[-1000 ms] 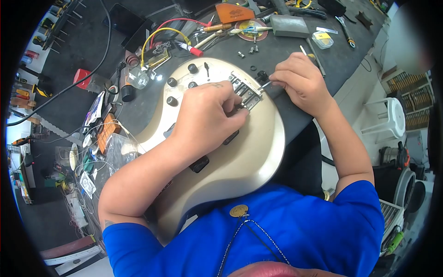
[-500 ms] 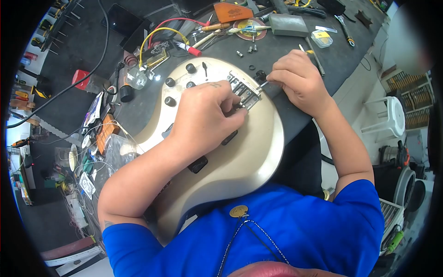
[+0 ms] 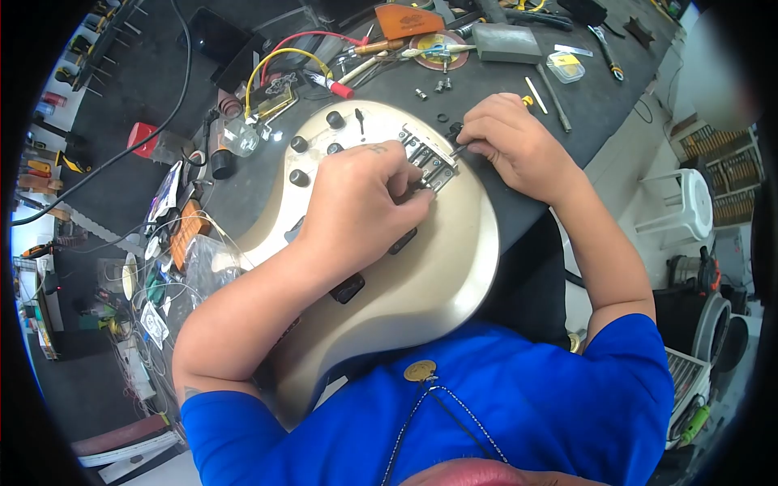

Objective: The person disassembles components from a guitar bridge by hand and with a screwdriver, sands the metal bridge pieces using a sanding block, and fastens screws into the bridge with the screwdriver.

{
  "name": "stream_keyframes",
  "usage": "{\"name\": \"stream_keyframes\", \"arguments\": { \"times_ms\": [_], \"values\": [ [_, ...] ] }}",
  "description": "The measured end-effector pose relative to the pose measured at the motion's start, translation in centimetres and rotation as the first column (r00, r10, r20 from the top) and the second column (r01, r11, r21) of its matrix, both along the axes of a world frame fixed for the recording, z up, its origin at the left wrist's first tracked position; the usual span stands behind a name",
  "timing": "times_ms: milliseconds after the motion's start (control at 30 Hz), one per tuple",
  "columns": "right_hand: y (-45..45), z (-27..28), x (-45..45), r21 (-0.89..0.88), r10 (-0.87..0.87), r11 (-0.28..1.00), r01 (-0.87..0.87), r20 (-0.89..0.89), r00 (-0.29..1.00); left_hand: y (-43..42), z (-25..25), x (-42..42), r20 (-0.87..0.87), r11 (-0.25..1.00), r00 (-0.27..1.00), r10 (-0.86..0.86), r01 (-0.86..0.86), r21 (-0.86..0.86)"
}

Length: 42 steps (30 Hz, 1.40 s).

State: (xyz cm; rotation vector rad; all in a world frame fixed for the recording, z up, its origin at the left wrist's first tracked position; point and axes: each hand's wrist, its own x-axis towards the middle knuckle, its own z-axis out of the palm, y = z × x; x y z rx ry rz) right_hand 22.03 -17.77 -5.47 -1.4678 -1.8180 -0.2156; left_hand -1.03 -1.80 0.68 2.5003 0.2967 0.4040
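Observation:
A pale gold guitar body point(image 3: 438, 267) lies across the dark bench in front of me, with black knobs at its far left. My left hand point(image 3: 365, 202) rests over it, thumb and fingers pinched at the near side of the metal bridge point(image 3: 429, 160); whatever they hold is hidden. At the bridge's right end, my right hand point(image 3: 515, 146) pinches a thin metal tool point(image 3: 459, 151) whose tip reaches the bridge edge. A small black part point(image 3: 455, 130) lies just beyond those fingertips.
Behind the body lie a red-capped marker point(image 3: 342, 90), a grey block point(image 3: 506, 43), an orange holder point(image 3: 409, 23) and small metal parts. Pliers point(image 3: 606, 53) lie at the back right. Wires and a plastic bag point(image 3: 212, 267) are at left. A white stool point(image 3: 689, 202) stands right.
My right hand has moved left, closer to the bridge, uncovering more of the white stick and metal rod behind it. My left hand has hardly moved.

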Motion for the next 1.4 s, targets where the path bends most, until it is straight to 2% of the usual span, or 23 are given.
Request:
{"name": "stream_keyframes", "arguments": {
  "times_ms": [133,233,333,433,533,600,667,800,833,933,1000,1067,1100,1200,1400],
  "values": [
    [0.2,0.1,0.2,0.023,0.005,1.000,-0.005,0.006,1.000,-0.1,0.1,0.0,-0.004,1.000,1.000,0.006,-0.006,-0.028],
    [-0.4,0.5,0.8,-0.023,-0.091,0.996,0.090,-0.032,0.995,0.0,-0.2,0.0,0.017,0.999,1.000,-0.008,0.009,-0.042],
    [0.0,0.0,1.2,-0.079,-0.264,0.960,0.270,0.075,0.962,0.0,-0.2,0.0,0.015,0.999,1.000,-0.012,0.013,-0.039],
    [0.6,0.3,2.0,-0.018,-0.404,0.914,0.405,0.040,0.914,0.0,-0.4,-0.1,0.048,0.999,0.999,-0.024,0.025,-0.027],
    [2.8,0.8,4.1,-0.186,-0.396,0.913,0.364,-0.180,0.900,0.1,-0.6,-0.2,0.085,0.999,0.996,-0.042,0.042,0.005],
    [4.6,0.2,5.4,-0.320,-0.427,0.867,0.381,-0.087,0.900,0.2,-0.3,-0.2,0.070,0.997,0.996,-0.062,0.059,0.048],
    [6.2,1.2,5.1,-0.486,-0.441,0.778,0.397,0.026,0.897,0.2,-0.3,-0.2,0.116,0.998,0.992,-0.055,0.055,0.002],
    [7.4,2.1,5.4,-0.565,-0.449,0.742,0.360,-0.020,0.893,0.9,-0.7,-0.1,0.259,0.992,0.966,0.012,0.021,-0.126],
    [7.1,2.3,5.1,-0.544,-0.471,0.739,0.398,0.007,0.882,1.2,-0.2,-0.4,0.202,0.992,0.979,0.009,0.018,-0.129],
    [5.9,4.0,2.9,-0.065,-0.420,0.904,0.423,0.057,0.906,2.4,-1.5,0.4,0.213,0.834,0.971,0.106,0.030,-0.551],
    [4.9,6.9,-0.3,0.155,-0.218,0.970,0.189,0.204,0.954,3.2,-1.5,0.7,0.293,0.681,0.948,0.124,0.134,-0.720],
    [4.5,8.8,-3.3,0.196,-0.157,0.975,0.106,0.269,0.950,3.5,-1.3,0.7,0.348,0.474,0.926,0.148,0.242,-0.846],
    [4.5,9.3,-4.2,0.215,-0.135,0.974,0.071,0.298,0.945,3.9,-1.6,0.7,0.351,0.430,0.931,0.103,0.277,-0.859],
    [5.0,9.8,-5.1,0.221,-0.075,0.975,0.001,0.325,0.943,4.7,-2.7,0.8,0.371,0.334,0.929,0.020,0.343,-0.878],
    [5.4,10.0,-4.6,0.194,-0.039,0.980,-0.033,0.354,0.934,5.1,-1.7,0.7,0.362,0.154,0.930,0.068,0.349,-0.924]
  ]
}}
